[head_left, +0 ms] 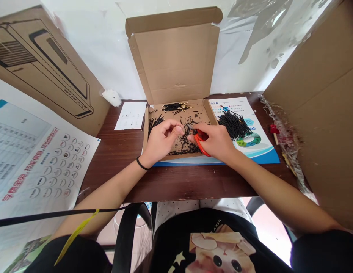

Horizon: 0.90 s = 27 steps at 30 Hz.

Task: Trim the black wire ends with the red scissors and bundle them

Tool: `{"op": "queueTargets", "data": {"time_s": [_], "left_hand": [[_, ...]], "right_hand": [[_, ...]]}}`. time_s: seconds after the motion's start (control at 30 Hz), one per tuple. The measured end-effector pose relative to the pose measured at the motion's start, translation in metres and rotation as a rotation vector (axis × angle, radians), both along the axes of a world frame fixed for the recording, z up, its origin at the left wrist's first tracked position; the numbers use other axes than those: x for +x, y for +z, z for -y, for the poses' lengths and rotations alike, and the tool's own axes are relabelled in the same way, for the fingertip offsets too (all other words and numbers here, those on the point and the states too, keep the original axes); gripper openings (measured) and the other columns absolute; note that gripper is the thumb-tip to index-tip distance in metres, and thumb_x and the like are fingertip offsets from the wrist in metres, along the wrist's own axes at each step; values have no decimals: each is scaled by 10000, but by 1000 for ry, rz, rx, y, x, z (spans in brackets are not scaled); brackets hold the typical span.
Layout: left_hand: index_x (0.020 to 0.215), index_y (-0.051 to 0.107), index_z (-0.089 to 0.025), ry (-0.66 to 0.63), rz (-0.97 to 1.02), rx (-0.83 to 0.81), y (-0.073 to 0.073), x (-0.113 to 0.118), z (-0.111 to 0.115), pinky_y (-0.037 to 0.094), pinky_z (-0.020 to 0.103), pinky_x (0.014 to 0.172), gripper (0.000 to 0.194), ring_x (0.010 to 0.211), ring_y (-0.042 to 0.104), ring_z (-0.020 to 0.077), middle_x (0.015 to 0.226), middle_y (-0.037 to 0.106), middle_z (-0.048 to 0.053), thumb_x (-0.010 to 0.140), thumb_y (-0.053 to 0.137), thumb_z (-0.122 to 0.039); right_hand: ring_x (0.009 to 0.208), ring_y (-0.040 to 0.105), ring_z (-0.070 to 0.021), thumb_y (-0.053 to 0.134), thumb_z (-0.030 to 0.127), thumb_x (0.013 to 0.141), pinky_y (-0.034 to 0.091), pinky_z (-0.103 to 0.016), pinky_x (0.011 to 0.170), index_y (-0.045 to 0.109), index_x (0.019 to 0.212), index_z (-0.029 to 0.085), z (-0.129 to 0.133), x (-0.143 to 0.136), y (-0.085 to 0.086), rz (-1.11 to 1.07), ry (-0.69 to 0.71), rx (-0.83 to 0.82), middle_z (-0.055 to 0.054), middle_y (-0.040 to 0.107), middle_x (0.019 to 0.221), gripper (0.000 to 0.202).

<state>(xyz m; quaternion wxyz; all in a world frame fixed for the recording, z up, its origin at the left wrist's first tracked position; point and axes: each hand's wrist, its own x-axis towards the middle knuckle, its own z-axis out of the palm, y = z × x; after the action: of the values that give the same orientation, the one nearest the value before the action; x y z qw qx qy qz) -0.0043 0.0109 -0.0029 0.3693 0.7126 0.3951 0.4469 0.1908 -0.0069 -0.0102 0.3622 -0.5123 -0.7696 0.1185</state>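
Over the open cardboard box [145, 137], my left hand [162, 139] is closed in a pinch; what sits between its thumb and fingertips is too small to make out. My right hand [218, 141] is wrapped round red-handled scissors [200, 145], whose short metal blades point left toward the left fingertips. Small black scraps [180, 143] lie scattered in the box below both hands. At the box's back is a bundle of black pieces with gold ends [178, 107]. More black strips [156, 123] lie at its left side, partly behind my left hand.
A pile of black strips [234, 124] lies on a printed sheet [264, 148] right of the box. A small white paper [131, 115] is at the left. Cardboard panels [330, 113] flank the brown table [187, 185]. A small red object [273, 129] lies far right.
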Motion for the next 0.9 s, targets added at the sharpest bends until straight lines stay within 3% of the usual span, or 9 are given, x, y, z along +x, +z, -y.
{"op": "queueTargets", "data": {"time_s": [0.47,0.73,0.9], "left_hand": [[910,731,-184,41,-121,68,-2,0,-1,506,284,735,285,784,666,161,894,761,58,889,624,-447],[907,744,-178,30,-147,64,-1,-1,0,510,285,743,294,785,668,164,887,762,62,884,629,-447],[892,745,-174,24,-161,80,1,-1,0,510,270,723,299,771,668,158,870,763,55,890,621,-446]], "right_hand": [[579,528,-154,535,624,873,339,-257,577,739,888,215,0,-1,-2,113,1,33,-33,651,632,458],[576,544,-149,550,565,896,326,-259,572,745,883,213,-3,2,-3,156,38,74,-34,667,653,403],[559,522,-141,492,588,920,305,-255,559,748,853,197,-6,4,-6,184,25,118,-42,666,634,471]]}}
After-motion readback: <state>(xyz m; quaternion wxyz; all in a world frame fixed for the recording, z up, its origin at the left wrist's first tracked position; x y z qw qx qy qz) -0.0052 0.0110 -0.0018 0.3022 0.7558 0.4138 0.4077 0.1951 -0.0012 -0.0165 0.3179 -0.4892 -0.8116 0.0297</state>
